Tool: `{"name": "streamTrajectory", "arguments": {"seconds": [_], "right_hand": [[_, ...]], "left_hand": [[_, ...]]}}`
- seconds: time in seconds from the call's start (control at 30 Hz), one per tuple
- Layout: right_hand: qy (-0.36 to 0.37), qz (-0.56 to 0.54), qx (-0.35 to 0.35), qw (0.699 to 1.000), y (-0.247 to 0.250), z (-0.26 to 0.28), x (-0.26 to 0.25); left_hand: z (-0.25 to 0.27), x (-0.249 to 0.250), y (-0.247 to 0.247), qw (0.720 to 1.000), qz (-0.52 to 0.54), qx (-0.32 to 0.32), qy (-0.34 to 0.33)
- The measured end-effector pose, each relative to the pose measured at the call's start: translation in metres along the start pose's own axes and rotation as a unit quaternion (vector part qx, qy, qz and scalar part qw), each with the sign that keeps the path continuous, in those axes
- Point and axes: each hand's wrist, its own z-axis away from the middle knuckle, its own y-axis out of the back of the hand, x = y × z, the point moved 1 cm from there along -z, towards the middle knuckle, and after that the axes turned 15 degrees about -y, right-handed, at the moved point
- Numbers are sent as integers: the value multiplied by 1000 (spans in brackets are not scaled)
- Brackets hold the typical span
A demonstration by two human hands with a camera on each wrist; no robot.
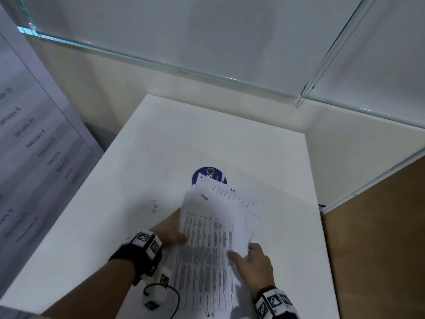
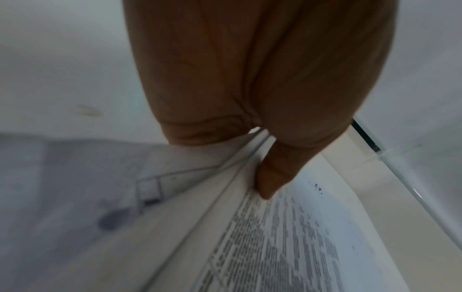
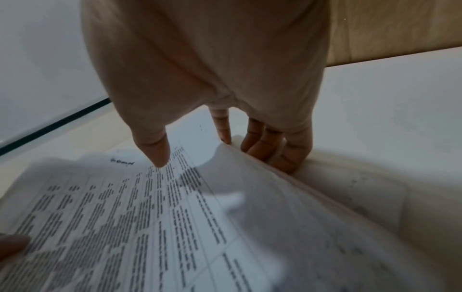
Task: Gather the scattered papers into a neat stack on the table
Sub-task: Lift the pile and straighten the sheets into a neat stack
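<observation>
Squaring up: both hands pinch the papers above the table — left hand, right hand — edges uneven, so tapping them flush seems next.

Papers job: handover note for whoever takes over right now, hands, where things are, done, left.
Left hand: grips the left edge of the papers, thumb on top, fingers underneath.
Right hand: holds the right edge, thumb on the printed top sheet, fingers under.
Papers: gathered in one bundle over the white table, far sheets fanned out and misaligned, overlapping a blue round sticker.
Done: sheets collected between both hands.
Left: square the edges, set the stack flat on the table.
</observation>
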Motion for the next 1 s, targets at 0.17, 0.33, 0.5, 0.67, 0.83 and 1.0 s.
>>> {"name": "streamTrajectory", "arguments": {"seconds": [0.17,0.33,0.5,0.67,0.83,1.0], "right_hand": [[-1,-15,-9,1000,-6,10,1],[-39,-176,-61,982,4,8,-3],[46,-256,-112,959,24,23,-44],[89,-204,-90,971,38,31,-58],[175,-246,-136,944,53,63,-54],[245,-208,31,947,55,79,-76]], "left_hand": [[24,21,1,991,50,108,-65],[49,18,24,962,208,142,-103],[62,46,56,935,267,144,-184],[74,62,75,947,239,113,-181],[85,76,90,948,201,91,-231],[74,85,90,921,78,240,-298]]}}
